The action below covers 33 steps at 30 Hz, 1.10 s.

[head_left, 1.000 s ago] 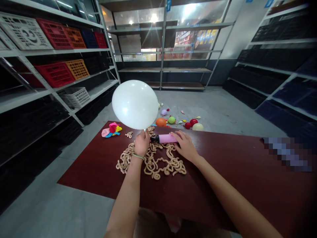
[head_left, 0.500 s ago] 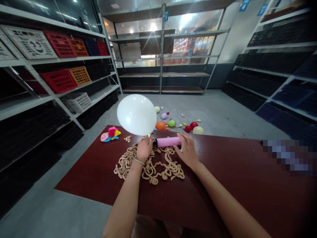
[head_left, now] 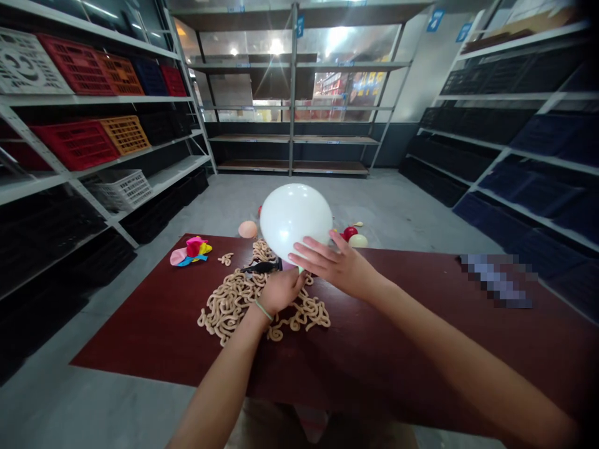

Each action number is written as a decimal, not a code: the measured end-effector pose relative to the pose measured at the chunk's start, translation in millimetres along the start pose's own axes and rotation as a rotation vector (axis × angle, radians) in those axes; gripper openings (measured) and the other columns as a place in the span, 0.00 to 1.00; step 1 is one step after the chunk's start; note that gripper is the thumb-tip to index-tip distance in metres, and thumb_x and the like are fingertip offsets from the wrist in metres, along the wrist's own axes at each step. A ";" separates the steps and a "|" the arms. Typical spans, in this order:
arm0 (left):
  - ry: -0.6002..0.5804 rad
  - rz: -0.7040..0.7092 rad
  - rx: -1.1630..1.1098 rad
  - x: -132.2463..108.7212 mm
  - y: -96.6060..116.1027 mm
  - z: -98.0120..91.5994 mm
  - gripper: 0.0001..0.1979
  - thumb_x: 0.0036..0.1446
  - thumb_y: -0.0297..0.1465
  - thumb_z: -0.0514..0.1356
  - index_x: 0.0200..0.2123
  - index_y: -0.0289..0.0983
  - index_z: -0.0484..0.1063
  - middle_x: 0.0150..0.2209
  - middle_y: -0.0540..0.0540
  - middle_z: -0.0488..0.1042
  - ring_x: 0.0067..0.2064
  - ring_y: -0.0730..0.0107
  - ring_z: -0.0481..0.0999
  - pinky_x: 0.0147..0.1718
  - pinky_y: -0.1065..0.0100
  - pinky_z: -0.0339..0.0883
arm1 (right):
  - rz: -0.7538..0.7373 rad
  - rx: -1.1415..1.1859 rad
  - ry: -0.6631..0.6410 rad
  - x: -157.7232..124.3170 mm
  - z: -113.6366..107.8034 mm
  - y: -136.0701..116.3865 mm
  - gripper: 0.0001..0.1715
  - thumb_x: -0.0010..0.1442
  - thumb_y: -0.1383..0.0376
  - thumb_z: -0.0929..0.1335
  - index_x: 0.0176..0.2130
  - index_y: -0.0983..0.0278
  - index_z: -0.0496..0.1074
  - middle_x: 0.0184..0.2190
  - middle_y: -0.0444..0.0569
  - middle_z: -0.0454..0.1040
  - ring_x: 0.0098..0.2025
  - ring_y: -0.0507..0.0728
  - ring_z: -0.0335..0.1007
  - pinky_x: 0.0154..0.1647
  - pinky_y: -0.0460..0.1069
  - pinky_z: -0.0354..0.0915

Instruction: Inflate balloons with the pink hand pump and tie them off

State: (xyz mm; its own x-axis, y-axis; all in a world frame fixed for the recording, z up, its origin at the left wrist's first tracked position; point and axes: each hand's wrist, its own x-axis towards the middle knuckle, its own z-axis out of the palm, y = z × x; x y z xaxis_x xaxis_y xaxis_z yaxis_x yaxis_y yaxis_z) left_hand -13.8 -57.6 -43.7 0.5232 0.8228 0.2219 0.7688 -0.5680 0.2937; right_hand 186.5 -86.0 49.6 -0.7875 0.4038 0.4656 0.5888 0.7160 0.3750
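Note:
A white inflated balloon (head_left: pixel 296 218) stands above the table, its neck pinched in the fingers of my left hand (head_left: pixel 283 290). My right hand (head_left: pixel 344 268) is spread, palm toward the balloon's lower right side, its fingers overlapping it in view; whether they touch it I cannot tell. Behind my left hand lies a pump with a black end (head_left: pixel 261 267); its pink barrel is mostly hidden by the hands and balloon. Around and under the pump spreads a tangle of beige rope-like strands (head_left: pixel 229 302).
Uninflated balloons (head_left: pixel 191 251) lie at the table's (head_left: pixel 140 330) back left. A pixelated item (head_left: pixel 498 280) is at the right. Inflated balloons, among them a peach one (head_left: pixel 248 229), rest on the floor beyond. Shelves with crates (head_left: pixel 79 146) line the left.
The white balloon has moved right in my left hand. My right hand has let go of the pink pump and is raised, spread, beside the balloon. The camera view has shifted slightly.

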 end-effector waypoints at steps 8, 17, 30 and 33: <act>-0.040 0.023 0.039 0.5 10.0 3.7 0.20 0.70 0.38 0.45 0.40 0.34 0.73 0.36 0.36 0.80 0.36 0.59 0.80 0.36 0.65 0.68 | -0.167 -0.007 -0.161 33.8 -4.6 8.5 0.32 0.63 0.75 0.60 0.64 0.56 0.62 0.63 0.44 0.66 0.70 0.56 0.50 0.72 0.64 0.49; -0.039 -0.042 0.009 0.8 11.2 -1.0 0.21 0.71 0.38 0.43 0.43 0.35 0.72 0.36 0.38 0.80 0.36 0.60 0.80 0.35 0.67 0.67 | -0.176 -0.244 -0.153 26.6 22.0 9.0 0.14 0.65 0.66 0.64 0.49 0.60 0.74 0.60 0.49 0.71 0.69 0.62 0.53 0.71 0.68 0.44; 0.199 -0.072 -0.586 1.4 15.0 0.8 0.21 0.71 0.42 0.43 0.37 0.37 0.70 0.28 0.48 0.73 0.30 0.69 0.71 0.32 0.70 0.61 | 0.173 -0.042 -0.089 7.3 16.3 5.2 0.20 0.66 0.71 0.63 0.51 0.50 0.72 0.66 0.39 0.62 0.70 0.63 0.49 0.68 0.77 0.38; 0.220 -0.089 -0.680 2.0 14.7 1.3 0.22 0.70 0.44 0.44 0.33 0.38 0.67 0.26 0.49 0.69 0.28 0.71 0.68 0.30 0.70 0.60 | 0.203 -0.060 -0.040 -3.7 26.0 7.1 0.17 0.67 0.69 0.62 0.50 0.51 0.72 0.67 0.41 0.60 0.70 0.64 0.50 0.66 0.79 0.36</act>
State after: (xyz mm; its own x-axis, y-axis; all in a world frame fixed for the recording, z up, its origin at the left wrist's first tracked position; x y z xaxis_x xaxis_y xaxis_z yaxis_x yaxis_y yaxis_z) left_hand -1.0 -64.3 -40.2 0.3280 0.8847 0.3312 0.3685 -0.4426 0.8175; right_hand 188.8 -67.6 29.6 -0.6573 0.5599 0.5044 0.7452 0.5826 0.3244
